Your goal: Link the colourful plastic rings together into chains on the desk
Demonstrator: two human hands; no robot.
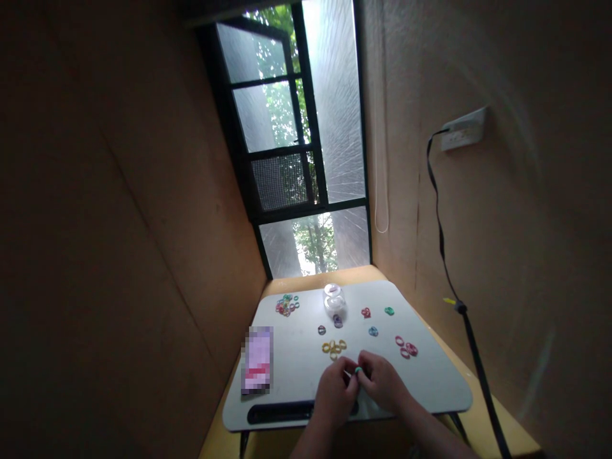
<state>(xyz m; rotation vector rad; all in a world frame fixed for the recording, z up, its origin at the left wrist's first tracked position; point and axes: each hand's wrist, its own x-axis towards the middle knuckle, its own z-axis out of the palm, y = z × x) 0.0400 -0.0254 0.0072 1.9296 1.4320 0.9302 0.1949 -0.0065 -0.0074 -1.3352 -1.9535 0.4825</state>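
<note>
My left hand (pixel 335 394) and my right hand (pixel 382 382) meet over the near edge of a small white lap table (pixel 296 376). Both are closed in a pinch around a tiny green ring (pixel 357 370) held between the fingertips. Just beyond them lies a cluster of yellow rings (pixel 334 347). Pink rings (pixel 406 348) sit to the right. A blue ring (pixel 373 331), a green ring (pixel 389 311), red rings (pixel 366 312) and purple rings (pixel 337 320) lie farther off. A mixed pile of rings (pixel 287 305) rests at the far left corner.
A clear plastic jar (pixel 333 298) stands near the table's far edge. A phone (pixel 258 359) lies flat at the left. A window (pixel 296 140) is ahead, walls on both sides. A black cable (pixel 444 255) hangs from a wall socket (pixel 463 129) at right.
</note>
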